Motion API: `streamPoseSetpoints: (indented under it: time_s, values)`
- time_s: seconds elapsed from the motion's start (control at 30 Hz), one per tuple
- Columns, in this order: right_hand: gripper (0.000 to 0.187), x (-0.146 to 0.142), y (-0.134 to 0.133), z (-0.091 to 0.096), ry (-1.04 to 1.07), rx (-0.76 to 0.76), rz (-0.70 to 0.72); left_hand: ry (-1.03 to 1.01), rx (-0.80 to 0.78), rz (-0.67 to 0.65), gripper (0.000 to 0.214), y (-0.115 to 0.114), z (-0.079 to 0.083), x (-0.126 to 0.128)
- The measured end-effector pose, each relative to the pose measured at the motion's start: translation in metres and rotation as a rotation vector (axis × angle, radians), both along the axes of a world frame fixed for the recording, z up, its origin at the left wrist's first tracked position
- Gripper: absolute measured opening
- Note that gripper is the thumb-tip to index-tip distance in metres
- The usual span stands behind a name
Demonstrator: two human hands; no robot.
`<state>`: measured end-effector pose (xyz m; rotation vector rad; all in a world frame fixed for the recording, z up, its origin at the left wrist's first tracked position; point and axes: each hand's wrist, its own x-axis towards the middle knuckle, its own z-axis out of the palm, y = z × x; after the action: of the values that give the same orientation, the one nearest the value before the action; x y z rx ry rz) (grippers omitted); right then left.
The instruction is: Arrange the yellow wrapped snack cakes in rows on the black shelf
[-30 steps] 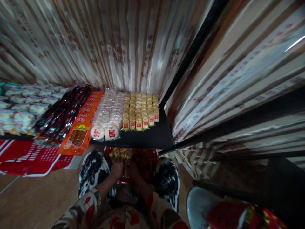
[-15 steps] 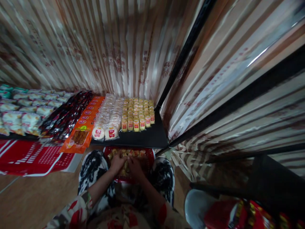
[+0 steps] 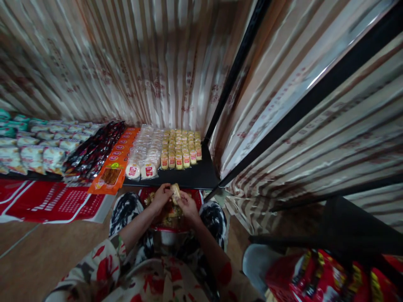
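Note:
My left hand (image 3: 161,196) and my right hand (image 3: 188,205) are raised together over a red basket (image 3: 197,196) that rests between my knees. Both hands pinch a small yellow snack packet (image 3: 175,192) held between them. More yellow packets lie in the basket under my hands. Just beyond, a black shelf (image 3: 192,177) carries rows of the same small yellow packets (image 3: 181,147), with bare shelf in front of them.
Left of the yellow rows lie round white cakes (image 3: 143,157), orange packs (image 3: 115,161), dark red-black packs (image 3: 91,151) and pale bags (image 3: 34,144). A red-and-white sign (image 3: 53,201) hangs under the shelf. Striped sheeting and black posts rise behind. Red packets (image 3: 317,277) sit at lower right.
My hands have come up out of the basket with one yellow packet held between them. The view has shifted slightly right.

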<state>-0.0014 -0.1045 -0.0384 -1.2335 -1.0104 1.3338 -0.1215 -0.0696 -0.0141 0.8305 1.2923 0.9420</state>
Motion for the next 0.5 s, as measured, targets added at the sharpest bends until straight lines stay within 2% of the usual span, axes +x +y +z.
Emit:
streamPoseSetpoints:
  time_s: [0.1,0.3,0.4,0.5]
  values:
    - [0.038,0.007,0.004,0.008,0.049,-0.036,-0.025,-0.021,0.028,0.004,0.046,0.004,0.006,0.006]
    - [0.038,0.019,0.005,0.017,-0.030,0.020,-0.064,-0.030,0.064,0.008,0.042,0.001,0.017,0.019]
    - [0.035,0.026,0.005,0.022,-0.136,0.114,-0.069,-0.085,0.115,-0.031,0.036,-0.001,0.021,0.020]
    - [0.030,0.035,0.005,0.033,-0.361,0.244,-0.093,-0.195,0.091,-0.077,0.034,-0.003,0.029,0.018]
